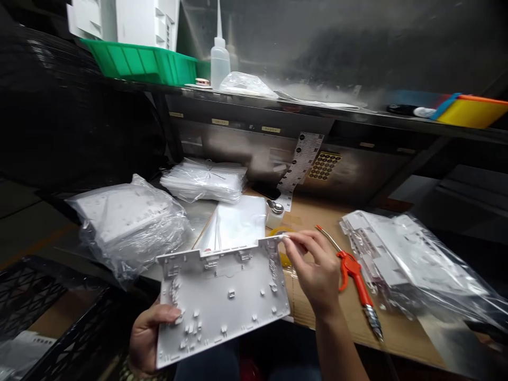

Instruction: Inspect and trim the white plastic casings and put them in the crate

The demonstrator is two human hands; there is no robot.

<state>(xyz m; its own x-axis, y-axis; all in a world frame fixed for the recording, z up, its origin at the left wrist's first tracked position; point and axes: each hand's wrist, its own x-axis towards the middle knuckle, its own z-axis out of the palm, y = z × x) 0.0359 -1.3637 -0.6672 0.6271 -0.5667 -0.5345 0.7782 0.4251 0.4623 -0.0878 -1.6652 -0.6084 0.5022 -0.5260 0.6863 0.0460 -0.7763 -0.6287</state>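
A flat white plastic panel (222, 296) with small clips and ribs on its inner face is held over my lap, near the table's front edge. My left hand (147, 333) grips its lower left corner, thumb on top. My right hand (315, 267) pinches the panel's upper right corner between thumb and fingertips.
A bagged stack of white panels (127, 225) lies at left, another (408, 259) at right. An orange air blow gun (353, 275) rests on the cardboard table top (397, 328). Folded clear bags (206, 182), a small bottle (274, 211), a green tray (143, 61) and squeeze bottle (219, 53) sit behind.
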